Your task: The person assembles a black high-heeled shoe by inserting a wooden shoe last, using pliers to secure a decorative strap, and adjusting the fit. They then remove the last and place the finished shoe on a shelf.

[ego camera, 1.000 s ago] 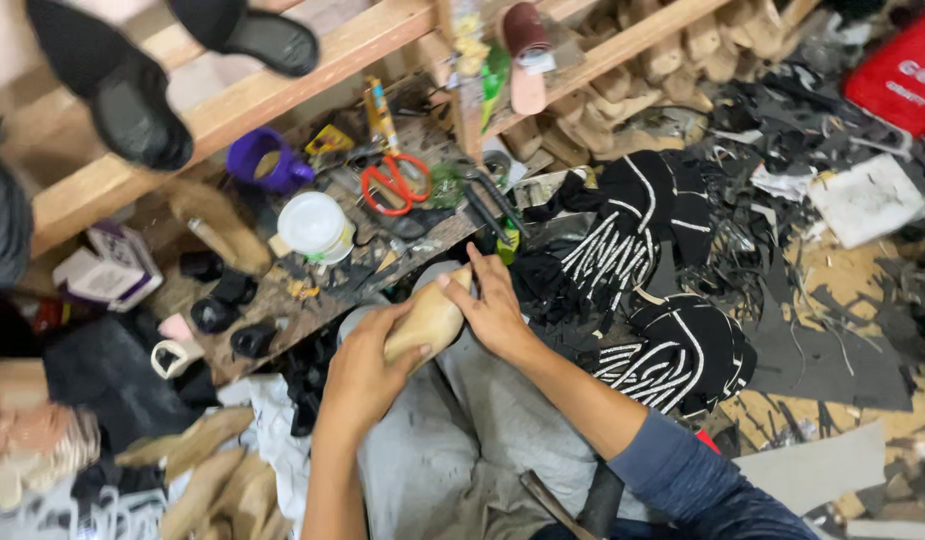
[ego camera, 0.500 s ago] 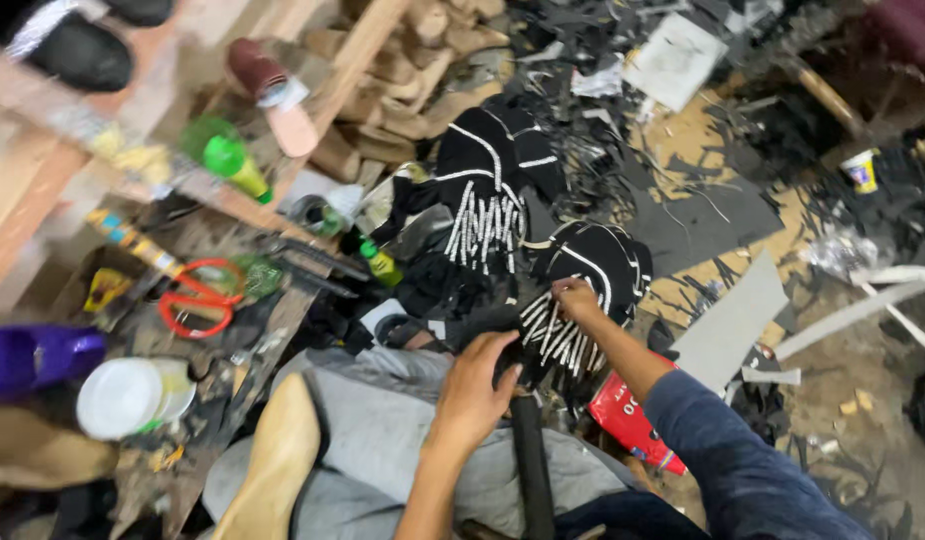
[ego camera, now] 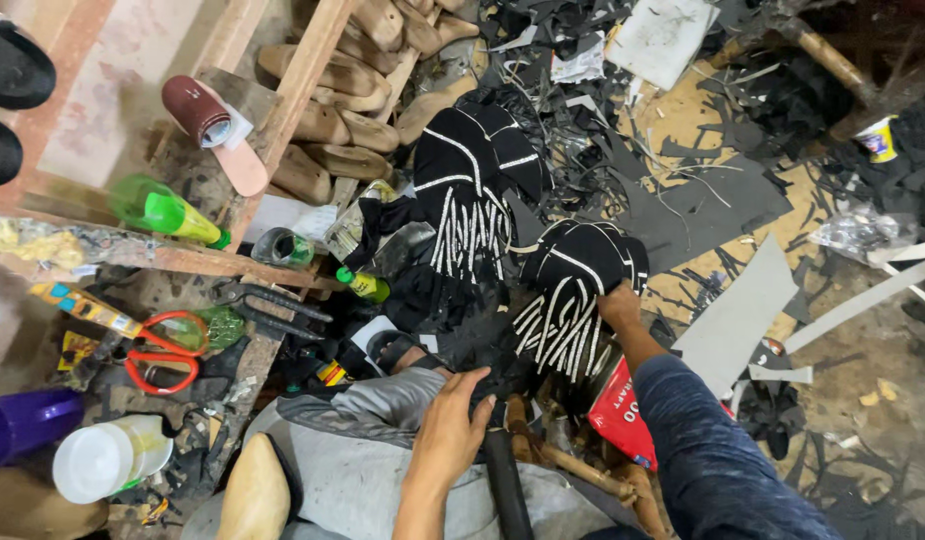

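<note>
Black knitted shoe uppers with white stripes lie in two stacks on the littered floor, within arm's reach of the seated person. The right hand [ego camera: 619, 305] is extended to the nearer stack of uppers [ego camera: 572, 290], its fingers closed on the stack's edge, a pinch suited to peeling one thin piece from a pile. The farther stack of uppers [ego camera: 472, 190] lies untouched just beyond, overlapping black offcuts. The left hand [ego camera: 450, 430] rests with fingers curled over dark material at the knee, beside a black post [ego camera: 504, 490] rising between the legs; whether it truly clamps that material cannot be told. A pale wooden shoe last [ego camera: 254, 495] lies across the grey-trousered lap, parked where it stays close while both hands are occupied. On the workbench [ego camera: 242, 360] to the left sit red-handled scissors [ego camera: 162, 355], a green bottle [ego camera: 167, 212], a white-lidded tub [ego camera: 107, 460] and a purple cup [ego camera: 22, 425], all kept near the seat. More wooden lasts [ego camera: 327, 135] are stored under the bench rail. Black scrap strips [ego camera: 682, 200] cover the floor.
</note>
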